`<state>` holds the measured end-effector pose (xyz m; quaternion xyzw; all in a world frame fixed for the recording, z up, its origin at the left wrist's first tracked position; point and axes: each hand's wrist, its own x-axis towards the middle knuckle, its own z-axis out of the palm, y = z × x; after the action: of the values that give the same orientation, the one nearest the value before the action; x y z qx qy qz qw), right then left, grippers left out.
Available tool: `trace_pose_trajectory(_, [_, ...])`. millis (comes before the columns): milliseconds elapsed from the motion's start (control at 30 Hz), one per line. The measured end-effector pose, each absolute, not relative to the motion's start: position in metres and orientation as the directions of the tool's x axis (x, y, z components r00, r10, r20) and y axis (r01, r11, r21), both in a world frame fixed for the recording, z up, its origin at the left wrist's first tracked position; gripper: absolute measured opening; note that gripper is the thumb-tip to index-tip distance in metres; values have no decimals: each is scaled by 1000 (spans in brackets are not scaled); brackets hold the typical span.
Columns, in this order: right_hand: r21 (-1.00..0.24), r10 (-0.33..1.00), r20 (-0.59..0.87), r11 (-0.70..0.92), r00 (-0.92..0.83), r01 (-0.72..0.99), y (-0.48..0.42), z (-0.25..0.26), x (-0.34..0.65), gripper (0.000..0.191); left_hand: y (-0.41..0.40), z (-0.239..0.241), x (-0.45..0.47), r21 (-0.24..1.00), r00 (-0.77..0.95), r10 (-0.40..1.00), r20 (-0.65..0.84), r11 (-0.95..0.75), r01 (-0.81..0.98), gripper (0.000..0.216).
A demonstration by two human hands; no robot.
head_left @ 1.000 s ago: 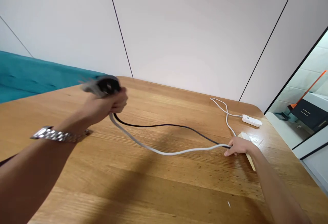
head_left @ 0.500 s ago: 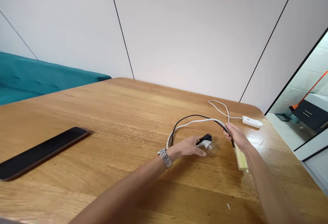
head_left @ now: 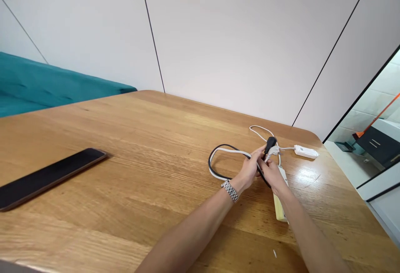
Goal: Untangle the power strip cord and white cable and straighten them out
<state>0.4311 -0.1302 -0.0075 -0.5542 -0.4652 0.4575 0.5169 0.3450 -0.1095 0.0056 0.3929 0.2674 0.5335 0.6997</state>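
Note:
My left hand [head_left: 249, 169], with a metal-band watch at the wrist, is closed around two power cables just below their plugs. The black plug [head_left: 270, 142] and the white plug [head_left: 274, 150] stick up above the fingers. My right hand [head_left: 273, 174] is closed on the same cables, touching my left hand; its fingertips are partly hidden. The black cable [head_left: 222, 145] and white cable [head_left: 230, 150] run together in a loop left of my hands. Beneath my right hand and forearm lies a cream-and-white power strip [head_left: 278, 207], partly covered.
A smaller white device [head_left: 306, 152] with a thin white cord [head_left: 260, 127] lies at the far right of the wooden table [head_left: 140, 140]. A long black flat panel [head_left: 53, 175] rests at the left. A teal sofa [head_left: 62, 83] stands behind; a white wall [head_left: 225, 48] borders the far edge.
My left hand has moved right and away from me, bringing the plugs up to my right hand. The cable loop has become smaller. My right hand has shifted slightly left.

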Motion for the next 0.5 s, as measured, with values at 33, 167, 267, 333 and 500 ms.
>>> trace_pose_trajectory(33, [-1000,988,-13,-17,156,21,-129,-9,430,39,-112,7,342,844,316,947,47,131,-520,44])
trace_pose_trajectory(167, [-954,963,-35,46,266,-295,-127,-4,430,30,-110,19,324,958,251,966,56,18,-286,42])
trace_pose_trajectory(267, [-843,928,-1,200,373,-500,-129,7,435,31,-90,34,304,992,189,981,-35,57,-113,48])
trace_pose_trajectory(333, [-819,896,91,316,436,-479,-131,11,439,37,-72,45,291,968,226,958,-174,209,-138,58])
trace_pose_trajectory(500, [-911,852,346,405,393,-77,-141,11,449,45,-40,69,266,848,62,928,-368,362,-387,62])
